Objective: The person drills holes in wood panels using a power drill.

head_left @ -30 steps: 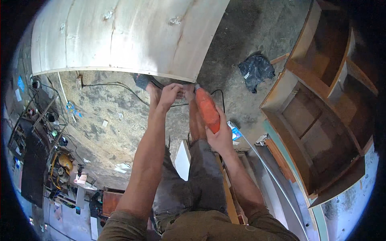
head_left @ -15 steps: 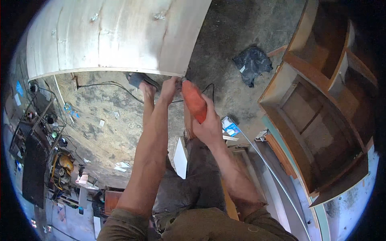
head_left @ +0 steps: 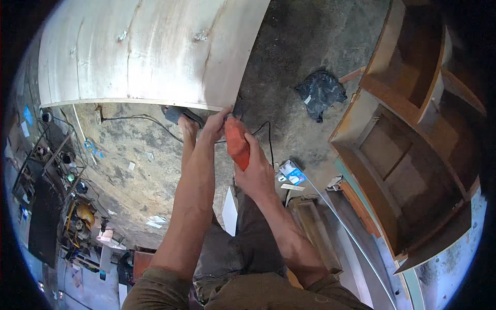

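Centrally, we see the right hand [head_left: 257,173] wrapped around the body of the red tool [head_left: 238,144], whose nose stands at the near right corner of the pale panel [head_left: 144,51]. The left hand [head_left: 213,125] is at that same corner, its fingers just beside the nose; whether they pinch anything, we cannot tell. We judge the step in hand to be setting or working the tool at the panel's edge; the next move seems to call for a steady right grip and true alignment, with the left fingers clear of the tip. Outward from the hands, we note a sandalled foot [head_left: 188,123] by the panel's near edge and a dark cord [head_left: 270,142] trailing over the stained floor [head_left: 150,178]. Farther right are a black bag [head_left: 321,95] and a brown cabinet [head_left: 395,101]; nearer us, a white board [head_left: 230,213].
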`<state>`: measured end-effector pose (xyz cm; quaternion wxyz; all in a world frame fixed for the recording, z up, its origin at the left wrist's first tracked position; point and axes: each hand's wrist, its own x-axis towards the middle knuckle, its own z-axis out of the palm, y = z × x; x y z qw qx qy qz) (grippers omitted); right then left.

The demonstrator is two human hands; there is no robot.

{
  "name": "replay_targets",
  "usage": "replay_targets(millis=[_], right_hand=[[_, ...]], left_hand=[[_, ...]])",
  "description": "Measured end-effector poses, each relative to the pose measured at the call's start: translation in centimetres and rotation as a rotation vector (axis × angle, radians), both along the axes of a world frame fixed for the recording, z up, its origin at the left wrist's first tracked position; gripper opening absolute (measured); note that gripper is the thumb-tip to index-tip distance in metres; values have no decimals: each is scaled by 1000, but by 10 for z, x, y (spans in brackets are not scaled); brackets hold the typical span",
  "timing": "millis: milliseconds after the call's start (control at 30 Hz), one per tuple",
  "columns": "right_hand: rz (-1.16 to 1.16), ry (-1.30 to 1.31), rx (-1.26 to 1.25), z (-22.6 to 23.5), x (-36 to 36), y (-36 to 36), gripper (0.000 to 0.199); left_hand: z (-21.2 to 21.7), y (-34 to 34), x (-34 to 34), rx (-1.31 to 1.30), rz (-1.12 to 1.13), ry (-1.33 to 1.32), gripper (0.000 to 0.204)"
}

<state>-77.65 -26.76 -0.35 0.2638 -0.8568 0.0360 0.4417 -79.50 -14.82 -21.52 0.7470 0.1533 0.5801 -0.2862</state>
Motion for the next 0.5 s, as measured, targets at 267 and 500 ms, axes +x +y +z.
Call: replay_targets(millis=[267, 500], right_hand=[[30, -54, 88, 0, -4, -13, 73], [26, 37, 51, 11, 6, -34, 71]], left_hand=[[-9, 8, 3, 25, -92, 134, 22], [1, 8, 3, 10, -29, 72, 33]])
